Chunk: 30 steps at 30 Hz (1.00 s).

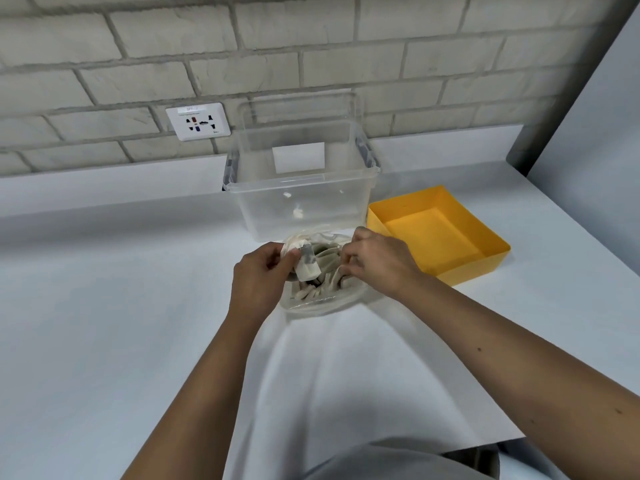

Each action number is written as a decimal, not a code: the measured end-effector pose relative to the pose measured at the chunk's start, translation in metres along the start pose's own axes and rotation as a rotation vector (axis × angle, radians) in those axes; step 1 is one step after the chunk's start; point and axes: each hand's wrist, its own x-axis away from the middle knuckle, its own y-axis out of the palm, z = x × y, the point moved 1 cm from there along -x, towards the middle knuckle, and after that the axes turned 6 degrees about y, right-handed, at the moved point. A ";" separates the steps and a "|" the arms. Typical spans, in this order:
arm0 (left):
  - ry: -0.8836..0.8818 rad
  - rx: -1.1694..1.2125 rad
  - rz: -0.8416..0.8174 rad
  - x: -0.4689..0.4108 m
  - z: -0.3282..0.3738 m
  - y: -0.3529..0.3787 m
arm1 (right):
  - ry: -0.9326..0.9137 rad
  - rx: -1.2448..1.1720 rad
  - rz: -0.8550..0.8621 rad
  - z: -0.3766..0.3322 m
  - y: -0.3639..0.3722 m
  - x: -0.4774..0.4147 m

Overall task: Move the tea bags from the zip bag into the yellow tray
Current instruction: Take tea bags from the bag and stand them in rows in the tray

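In zip bag (313,302): tea bags (327,263), print unreadable; bin label (298,157) white.

Back wall is pale grey brick (311,46) with lighter mortar and a white socket plate (198,121) mounted low on it. White table (104,306) runs up to a raised ledge (104,178) at the wall. Plain white panel (595,116) on the right, even soft light.

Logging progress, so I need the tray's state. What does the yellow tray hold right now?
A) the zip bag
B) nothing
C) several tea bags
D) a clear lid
B: the yellow tray shows only its bare floor; the tea bags sit in the zip bag.
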 end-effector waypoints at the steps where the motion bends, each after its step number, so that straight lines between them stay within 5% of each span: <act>1: 0.001 0.003 0.016 0.000 0.000 0.001 | 0.035 -0.136 0.029 0.005 -0.008 0.002; 6: -0.037 0.024 0.033 0.007 0.002 0.018 | 0.255 -1.121 -0.137 0.013 -0.044 0.019; 9: -0.088 0.144 0.029 0.009 0.008 0.030 | 0.420 -1.401 -0.293 0.002 -0.038 0.021; 13: -0.138 0.278 0.063 0.011 0.014 0.041 | 0.550 -1.421 -0.377 -0.007 -0.022 0.022; 21: -0.175 0.328 0.091 0.007 0.014 0.049 | 0.618 -1.296 -0.261 -0.012 -0.010 0.013; 30: -0.037 0.022 0.189 -0.010 0.006 0.032 | 0.536 -1.330 -0.256 -0.006 -0.013 -0.004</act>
